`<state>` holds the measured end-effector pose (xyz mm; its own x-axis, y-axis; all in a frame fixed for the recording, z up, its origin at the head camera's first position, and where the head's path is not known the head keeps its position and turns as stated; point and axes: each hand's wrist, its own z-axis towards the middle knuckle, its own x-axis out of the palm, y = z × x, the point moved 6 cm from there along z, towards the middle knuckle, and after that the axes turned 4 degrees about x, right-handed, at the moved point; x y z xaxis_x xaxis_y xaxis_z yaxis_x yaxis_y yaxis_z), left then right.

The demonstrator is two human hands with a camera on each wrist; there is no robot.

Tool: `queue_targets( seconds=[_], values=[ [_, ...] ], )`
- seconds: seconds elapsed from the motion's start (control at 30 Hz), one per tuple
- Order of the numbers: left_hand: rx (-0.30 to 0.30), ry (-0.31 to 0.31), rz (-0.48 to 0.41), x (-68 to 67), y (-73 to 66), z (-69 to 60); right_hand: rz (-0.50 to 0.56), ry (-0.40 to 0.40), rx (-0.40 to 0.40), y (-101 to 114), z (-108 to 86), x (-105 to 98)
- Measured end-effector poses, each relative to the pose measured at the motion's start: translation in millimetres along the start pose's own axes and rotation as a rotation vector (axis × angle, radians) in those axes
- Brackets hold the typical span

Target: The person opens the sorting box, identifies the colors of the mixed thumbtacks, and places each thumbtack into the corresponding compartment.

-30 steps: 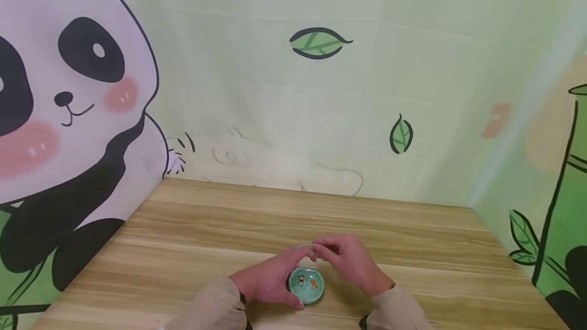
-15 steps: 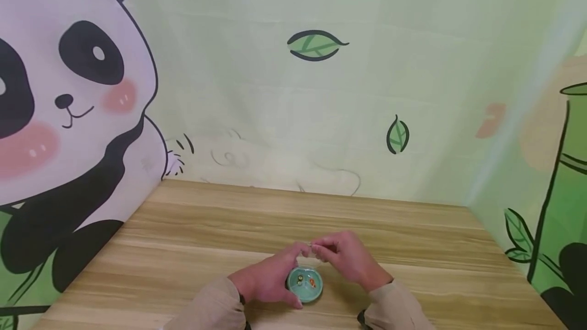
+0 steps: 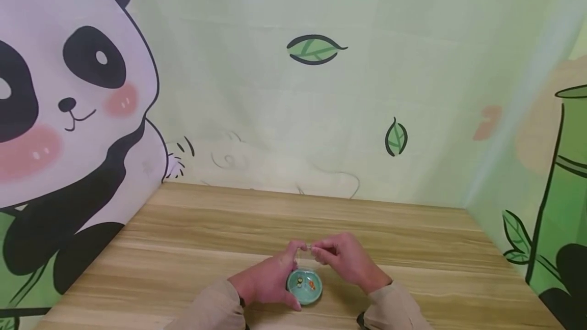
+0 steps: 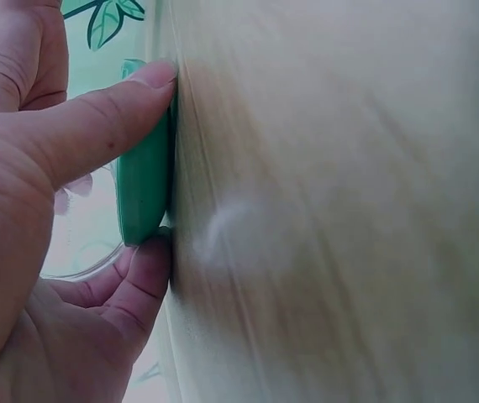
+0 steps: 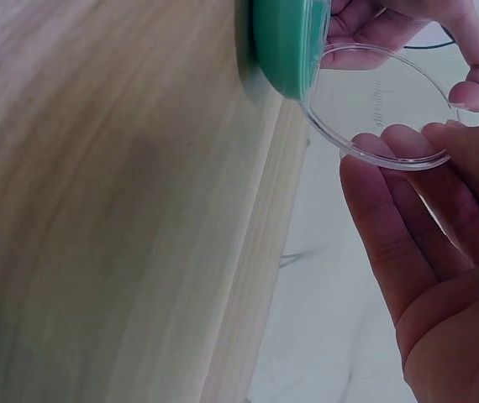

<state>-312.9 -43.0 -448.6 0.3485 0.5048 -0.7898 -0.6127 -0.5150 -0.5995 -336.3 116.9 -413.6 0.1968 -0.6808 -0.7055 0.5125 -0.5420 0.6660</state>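
Observation:
A small round green box point(image 3: 304, 289) stands on the wooden table, its clear lid point(image 5: 382, 92) raised on the far side. Small orange and yellowish marks or bits show inside; I cannot tell whether they are loose. My left hand point(image 3: 270, 278) grips the base from the left, with the thumb at the near side, while its index finger reaches up by the lid's rim. Opposite it, my right hand point(image 3: 346, 258) pinches the lid's rim between thumb and fingers. In the left wrist view, the thumb point(image 4: 105, 122) presses the green side wall low by the table.
The wooden table point(image 3: 206, 218) reaches back to a pale green cloth backdrop point(image 3: 257, 90) printed with leaves. A printed panda point(image 3: 87, 116) covers the left side, and printed bamboo point(image 3: 568, 192) the right side.
My left index finger has bent and drawn back slightly from the right fingertips. The right hand keeps its pinch on the lid, and the box stays in place.

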Motion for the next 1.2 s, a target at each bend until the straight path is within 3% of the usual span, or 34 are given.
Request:
queue_targets(
  seconds=[0.63,1.2],
  values=[
    [-0.049,-0.015,-0.005,0.6,4.7,-0.2,0.01,0.029,0.022,-1.8,2.0,-0.3],
    [-0.027,-0.024,-0.007,0.7,4.8,-0.3,0.019,0.044,0.022,-1.6,2.2,-0.1]
  ],
)
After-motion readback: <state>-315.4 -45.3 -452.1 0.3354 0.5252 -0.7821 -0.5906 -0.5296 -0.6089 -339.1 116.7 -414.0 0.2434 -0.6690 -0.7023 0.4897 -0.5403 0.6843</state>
